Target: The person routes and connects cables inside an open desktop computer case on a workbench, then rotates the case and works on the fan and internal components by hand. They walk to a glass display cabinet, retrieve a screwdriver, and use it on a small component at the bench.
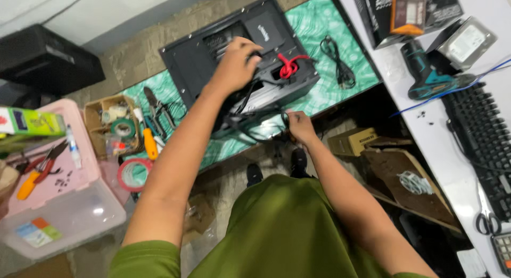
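A black computer case [194, 60] lies open on a green patterned mat [319, 22]. My left hand [237, 62] reaches into the case, fingers curled over black parts beside a red cable bundle [289, 67]. Whether it grips anything is hidden. My right hand [301, 126] is at the case's near edge, shut on a bundle of black cables [250, 118] that run out of the case. My green shirt and trousers fill the bottom of the view.
A coiled black cord [340, 65] lies on the mat. Pliers, screwdriver [150, 142], tape rolls [133, 174] and a small cardboard box [106, 123] sit left. A pink plastic bin [64, 203] is further left. A white desk [442, 129] at right holds a cordless drill [426, 76], a keyboard [484, 145] and boxes.
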The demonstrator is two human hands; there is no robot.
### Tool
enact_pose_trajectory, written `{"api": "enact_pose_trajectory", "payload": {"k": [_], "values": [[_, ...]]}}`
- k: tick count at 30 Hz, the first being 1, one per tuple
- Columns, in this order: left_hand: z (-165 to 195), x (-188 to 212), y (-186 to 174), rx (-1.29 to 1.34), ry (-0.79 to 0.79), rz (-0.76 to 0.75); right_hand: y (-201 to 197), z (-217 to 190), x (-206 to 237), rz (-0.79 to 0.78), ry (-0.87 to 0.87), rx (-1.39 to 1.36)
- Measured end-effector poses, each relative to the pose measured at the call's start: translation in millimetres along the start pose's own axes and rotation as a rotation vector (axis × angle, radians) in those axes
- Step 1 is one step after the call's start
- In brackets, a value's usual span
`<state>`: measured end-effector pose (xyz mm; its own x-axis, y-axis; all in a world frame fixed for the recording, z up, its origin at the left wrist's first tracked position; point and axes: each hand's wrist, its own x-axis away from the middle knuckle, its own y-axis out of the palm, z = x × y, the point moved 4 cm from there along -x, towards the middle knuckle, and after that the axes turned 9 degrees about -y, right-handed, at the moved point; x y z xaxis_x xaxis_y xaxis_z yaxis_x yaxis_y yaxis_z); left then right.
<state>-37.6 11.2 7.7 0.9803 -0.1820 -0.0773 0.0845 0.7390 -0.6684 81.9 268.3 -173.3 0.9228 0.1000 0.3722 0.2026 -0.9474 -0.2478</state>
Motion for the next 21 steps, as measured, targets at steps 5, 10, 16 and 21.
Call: {"api": "enact_pose_trajectory", "payload": {"k": [5, 10, 16, 21], "values": [[39.7, 56.9, 18.1, -0.195, 0.130, -0.145, 19.0, -9.1, 19.4, 0.049, 0.283, -0.550], [61.9, 94.4, 23.7, -0.274, 0.297, -0.106, -36.0, -9.9, 33.2, 0.458, -0.013, -0.872], [59.5, 107.4, 24.4, -0.238, 0.319, -0.208, -100.6, -50.9, 42.6, 0.514, -0.407, -1.193], [65.9, 86.3, 24.0, 0.119, 0.241, -0.170, -125.6, -147.2, 46.2, 0.408, -0.510, -1.164]]}}
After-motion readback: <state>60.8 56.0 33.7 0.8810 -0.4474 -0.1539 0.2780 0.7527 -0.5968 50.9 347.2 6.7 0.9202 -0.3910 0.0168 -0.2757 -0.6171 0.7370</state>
